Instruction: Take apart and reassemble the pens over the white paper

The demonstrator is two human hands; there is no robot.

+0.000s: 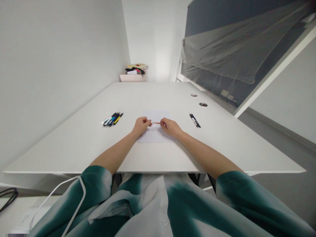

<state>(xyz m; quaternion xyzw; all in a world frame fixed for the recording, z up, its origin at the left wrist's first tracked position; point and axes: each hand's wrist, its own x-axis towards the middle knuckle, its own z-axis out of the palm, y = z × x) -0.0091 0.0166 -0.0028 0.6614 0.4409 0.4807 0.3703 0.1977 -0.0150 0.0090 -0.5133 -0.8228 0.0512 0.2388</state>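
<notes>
A thin pink pen (pixel 156 123) lies level between my two hands, just above a white sheet of paper (pixel 156 130) on the white table (pixel 74 144). My left hand (pixel 141 125) pinches the pen's left end with closed fingers. My right hand (pixel 170 126) grips its right end, fingers curled. Both forearms rest on the table.
A bundle of several pens (pixel 113 119) lies to the left of the paper. A black marker (pixel 195 120) lies to the right. Two round cable holes (pixel 203 104) sit further back right. A pink box (pixel 132 76) with clutter stands at the far end. A dark wrapped board (pixel 234 42) leans at right.
</notes>
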